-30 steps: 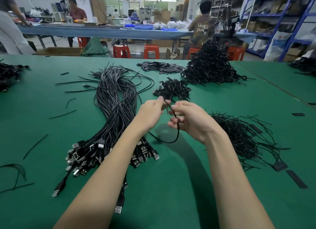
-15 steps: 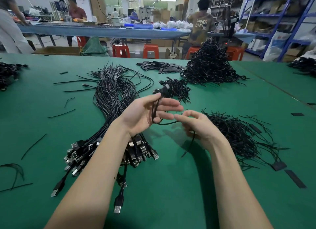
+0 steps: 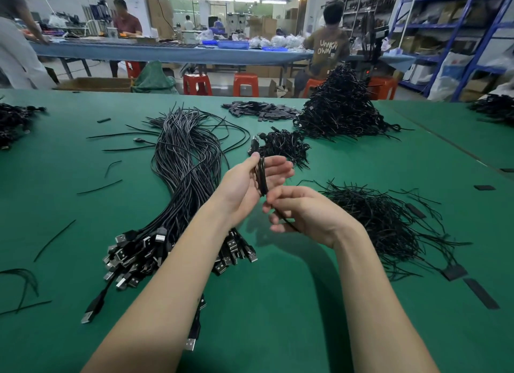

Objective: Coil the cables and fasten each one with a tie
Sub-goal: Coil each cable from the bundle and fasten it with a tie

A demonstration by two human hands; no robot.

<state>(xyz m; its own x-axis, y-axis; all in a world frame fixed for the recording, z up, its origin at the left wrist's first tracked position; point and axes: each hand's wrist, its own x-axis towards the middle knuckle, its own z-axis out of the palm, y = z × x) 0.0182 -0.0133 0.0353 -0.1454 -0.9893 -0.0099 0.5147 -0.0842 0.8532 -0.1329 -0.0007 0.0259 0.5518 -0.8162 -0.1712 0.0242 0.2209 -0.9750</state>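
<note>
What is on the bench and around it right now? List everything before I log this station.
coiled cable: one, black, in left palm
loose cables: one big bundle, black, table centre-left
ties: one loose heap, black, right of the hands
finished coils: tall pile, black, far right; smaller pile in front of it
flat strips: heap, black, far centre
table: one, green
stools: several, red-orange, behind table
left hand: holds the coil
right hand: pinches the cable's tail

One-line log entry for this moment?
step: coiling | left hand: holds coiled cable | right hand: pinches cable tail | tie: not on
</note>
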